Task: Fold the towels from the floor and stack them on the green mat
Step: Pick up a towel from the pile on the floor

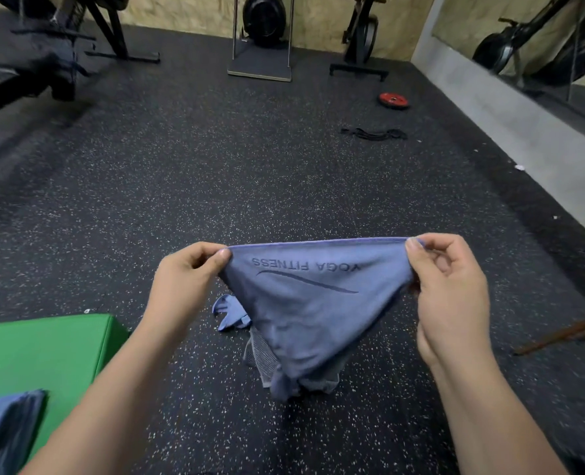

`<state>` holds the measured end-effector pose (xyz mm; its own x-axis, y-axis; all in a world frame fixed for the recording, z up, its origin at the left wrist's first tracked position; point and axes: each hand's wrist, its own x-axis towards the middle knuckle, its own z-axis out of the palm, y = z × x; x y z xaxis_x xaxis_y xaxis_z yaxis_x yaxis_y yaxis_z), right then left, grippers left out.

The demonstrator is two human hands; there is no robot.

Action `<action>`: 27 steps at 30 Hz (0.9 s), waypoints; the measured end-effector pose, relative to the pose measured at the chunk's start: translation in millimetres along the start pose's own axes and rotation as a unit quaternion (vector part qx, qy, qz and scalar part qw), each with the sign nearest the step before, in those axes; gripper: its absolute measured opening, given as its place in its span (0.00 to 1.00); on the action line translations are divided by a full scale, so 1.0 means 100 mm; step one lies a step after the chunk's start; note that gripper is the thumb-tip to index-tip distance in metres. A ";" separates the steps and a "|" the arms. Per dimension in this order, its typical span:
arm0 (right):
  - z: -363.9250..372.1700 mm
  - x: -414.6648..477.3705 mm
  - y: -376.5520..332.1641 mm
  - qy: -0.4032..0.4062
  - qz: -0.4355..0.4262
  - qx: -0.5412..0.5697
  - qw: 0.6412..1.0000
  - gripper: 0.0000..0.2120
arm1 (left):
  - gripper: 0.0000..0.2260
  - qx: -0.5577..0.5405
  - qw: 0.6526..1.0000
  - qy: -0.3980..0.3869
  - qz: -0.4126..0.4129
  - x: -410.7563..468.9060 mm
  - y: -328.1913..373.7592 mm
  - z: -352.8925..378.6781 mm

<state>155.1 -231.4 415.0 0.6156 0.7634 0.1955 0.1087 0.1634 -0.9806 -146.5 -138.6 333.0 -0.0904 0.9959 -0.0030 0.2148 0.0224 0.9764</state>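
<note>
Blue towel (313,310): held up above speckled floor (215,186), top edge stretched taut, lower end sagging onto towel heap (267,365). Left hand (186,279) pinches left corner; right hand (452,289) pinches right corner. Green mat (41,351): floor's near-left area. Folded towels (5,430) sit at mat's near edge.

L grip (185,282), R grip (452,289): pinch pose, apart.

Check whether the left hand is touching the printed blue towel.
Touching. The head view shows the left hand pinching an upper corner of the blue towel, with the thumb pressed on the cloth.
</note>
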 end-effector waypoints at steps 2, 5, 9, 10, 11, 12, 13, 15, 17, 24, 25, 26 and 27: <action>0.05 -0.02 -0.02 0.000 -0.004 0.002 1.000 0.06 | 0.05 -0.051 0.999 -0.004 -0.003 -0.02 0.05 -0.01; 0.18 -0.09 -0.03 -0.035 -0.015 -0.040 0.998 0.05 | 0.05 -0.120 0.993 0.002 -0.009 -0.11 0.20 0.03; 0.37 -0.27 0.00 -0.081 -0.006 -0.071 0.994 0.05 | 0.06 -0.179 0.984 -0.007 -0.005 -0.32 0.46 0.21; 0.41 -0.32 -0.01 -0.090 -0.004 -0.076 0.993 0.05 | 0.07 -0.187 0.982 -0.016 -0.005 -0.38 0.51 0.26; 0.45 -0.37 -0.01 -0.100 -0.002 -0.082 0.992 0.05 | 0.07 -0.188 0.982 -0.029 -0.006 -0.44 0.56 0.31; 0.49 -0.42 -0.02 -0.113 0.001 -0.089 0.990 0.05 | 0.07 -0.180 0.983 -0.043 -0.007 -0.51 0.61 0.36; 0.52 -0.46 -0.02 -0.125 0.003 -0.096 0.987 0.05 | 0.07 -0.166 0.985 -0.055 -0.007 -0.57 0.66 0.39; 0.57 -0.53 -0.02 -0.143 0.005 -0.112 0.983 0.05 | 0.04 -0.139 0.987 -0.076 0.002 -0.67 0.72 0.45; 0.61 -0.58 -0.04 -0.155 0.002 -0.123 0.980 0.06 | 0.02 -0.134 0.986 -0.096 0.006 -0.72 0.78 0.47; 0.65 -0.60 -0.10 -0.159 -0.046 -0.183 0.969 0.05 | 0.07 -0.113 0.989 -0.094 0.008 -0.73 0.84 0.42; 0.65 -0.61 -0.10 -0.158 -0.047 -0.184 0.969 0.06 | 0.07 -0.104 0.991 -0.087 0.009 -0.72 0.83 0.42; 0.64 -0.62 -0.11 -0.155 -0.050 -0.188 0.969 0.06 | 0.07 -0.095 0.992 -0.080 0.008 -0.71 0.82 0.41; 0.64 -0.62 -0.11 -0.150 -0.053 -0.190 0.969 0.06 | 0.06 -0.087 0.994 -0.073 0.007 -0.70 0.81 0.41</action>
<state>65.3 -240.6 414.8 0.3364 0.9119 0.2350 0.4737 0.0517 -0.8791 -82.9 -203.1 403.5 0.0571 0.9983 -0.0088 0.0434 0.0063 0.9990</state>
